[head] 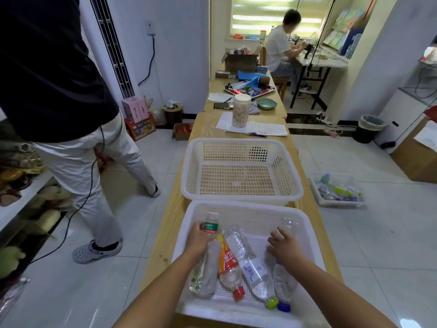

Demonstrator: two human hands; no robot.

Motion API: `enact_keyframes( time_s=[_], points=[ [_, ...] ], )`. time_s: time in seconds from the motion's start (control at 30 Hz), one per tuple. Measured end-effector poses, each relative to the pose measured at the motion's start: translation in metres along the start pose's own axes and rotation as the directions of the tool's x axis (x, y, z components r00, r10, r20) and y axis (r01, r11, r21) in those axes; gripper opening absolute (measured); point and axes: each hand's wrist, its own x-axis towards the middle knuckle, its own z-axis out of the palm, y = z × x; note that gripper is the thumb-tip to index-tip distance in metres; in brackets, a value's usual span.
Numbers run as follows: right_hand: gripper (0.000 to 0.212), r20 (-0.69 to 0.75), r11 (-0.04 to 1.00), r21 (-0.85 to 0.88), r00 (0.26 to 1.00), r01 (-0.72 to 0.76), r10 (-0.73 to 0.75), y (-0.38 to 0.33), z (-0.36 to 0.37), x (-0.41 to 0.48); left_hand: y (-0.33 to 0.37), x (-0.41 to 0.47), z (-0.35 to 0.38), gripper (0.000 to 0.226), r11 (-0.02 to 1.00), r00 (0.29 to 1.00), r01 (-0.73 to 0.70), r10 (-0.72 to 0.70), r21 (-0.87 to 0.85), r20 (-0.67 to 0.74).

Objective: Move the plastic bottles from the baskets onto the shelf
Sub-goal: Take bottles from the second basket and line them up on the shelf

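The near white basket (238,210) on the wooden table holds several plastic bottles lying down. My left hand (198,240) grips a clear bottle with a green and red label (211,227) at the basket's left side, its neck pointing away from me. An orange-labelled bottle with a red cap (228,262), a clear bottle with a green cap (251,265) and a blue-capped bottle (282,284) lie in the middle. My right hand (285,247) reaches over a clear bottle (289,224) at the far right corner, fingers spread and touching it. The shelf (16,202) runs along the left edge.
A second white basket (241,145) stands empty just beyond the near one. Further along the table (203,129) are a jar, papers and a tray of tools. A person (78,147) stands between table and shelf. A floor basket (337,191) with bottles sits at right.
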Motion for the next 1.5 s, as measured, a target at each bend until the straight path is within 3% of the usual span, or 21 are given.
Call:
enact_keyframes(
  time_s=[0.03, 0.1, 0.13, 0.23, 0.33, 0.43, 0.5, 0.57, 0.63, 0.77, 0.87, 0.93, 1.0, 1.1, 1.23, 1.37, 1.5],
  points=[
    [0.046, -0.041, 1.0, 0.022, 0.999, -0.012, 0.013, 0.002, -0.004, -0.005, -0.004, -0.006, 0.0, 0.016, 0.999, 1.0, 0.012, -0.012, -0.052, 0.005],
    [0.047, -0.234, 0.997, 0.063, 0.971, -0.038, 0.052, 0.006, -0.011, -0.018, -0.013, -0.017, -0.003, 0.031, 0.995, 0.995, 0.065, -0.059, -0.073, 0.081],
    [0.046, -0.262, 0.993, 0.118, 0.963, -0.03, 0.06, 0.01, -0.016, -0.028, -0.017, -0.022, -0.006, 0.037, 0.993, 0.986, 0.098, -0.089, -0.06, 0.141],
    [0.046, -0.449, 0.991, 0.122, 0.886, -0.064, 0.113, 0.014, -0.01, -0.033, -0.029, -0.03, -0.015, 0.067, 0.983, 0.942, 0.141, -0.17, 0.119, 0.289],
    [0.043, -0.42, 0.986, 0.135, 0.895, -0.099, 0.148, 0.023, -0.02, -0.038, -0.031, -0.03, -0.021, 0.1, 0.967, 0.914, 0.19, -0.238, 0.169, 0.33],
    [0.043, -0.301, 0.98, 0.125, 0.936, -0.154, 0.185, 0.038, -0.019, -0.041, -0.031, -0.029, -0.022, 0.099, 0.971, 0.923, 0.2, -0.231, 0.129, 0.309],
    [0.052, -0.173, 0.933, 0.243, 0.934, -0.267, 0.312, 0.042, -0.019, -0.047, -0.031, -0.03, -0.021, 0.091, 0.976, 0.926, 0.19, -0.215, 0.111, 0.309],
    [0.062, -0.079, 0.796, 0.466, 0.878, -0.386, 0.472, 0.043, -0.017, -0.051, -0.03, -0.033, -0.019, 0.078, 0.983, 0.924, 0.142, -0.173, 0.112, 0.342],
    [0.065, 0.098, 0.537, 0.7, 0.808, -0.471, 0.581, 0.042, -0.018, -0.057, -0.03, -0.036, -0.014, 0.067, 0.993, 0.919, 0.093, -0.116, 0.079, 0.377],
    [0.061, 0.366, 0.079, 0.872, 0.751, -0.483, 0.55, 0.037, -0.009, -0.066, -0.028, -0.046, -0.004, 0.074, 0.983, 0.95, 0.149, -0.111, -0.111, 0.293],
    [0.056, 0.438, -0.361, 0.887, 0.768, -0.287, 0.468, 0.027, -0.005, -0.07, -0.022, -0.051, -0.002, 0.084, 0.95, 0.958, 0.204, -0.144, -0.237, 0.247],
    [0.06, 0.427, -0.649, 0.757, 0.814, -0.082, 0.395, 0.019, -0.005, -0.072, -0.016, -0.054, 0.0, 0.079, 0.922, 0.954, 0.233, -0.155, -0.309, 0.255],
    [0.06, 0.346, -0.834, 0.538, 0.871, 0.12, 0.348, 0.01, -0.012, -0.078, -0.009, -0.058, 0.003, 0.071, 0.867, 0.957, 0.239, -0.134, -0.437, 0.258],
    [0.049, 0.206, -0.92, 0.239, 0.91, 0.31, 0.36, -0.002, -0.021, -0.085, 0.005, -0.065, 0.009, 0.066, 0.79, 0.968, 0.215, -0.094, -0.574, 0.233],
    [0.03, 0.167, -0.937, -0.032, 0.926, 0.349, 0.339, -0.011, -0.022, -0.096, 0.026, -0.075, 0.017, 0.062, 0.687, 0.963, 0.237, -0.073, -0.687, 0.26],
    [0.02, 0.146, -0.966, -0.027, 0.957, 0.256, 0.25, -0.019, -0.025, -0.108, 0.041, -0.093, 0.016, 0.067, 0.64, 0.927, 0.294, -0.01, -0.71, 0.375],
    [0.018, 0.067, -0.975, 0.022, 0.972, 0.223, 0.224, -0.03, -0.026, -0.115, 0.046, -0.11, 0.014, 0.053, 0.608, 0.895, 0.353, 0.004, -0.711, 0.447]
  ],
)
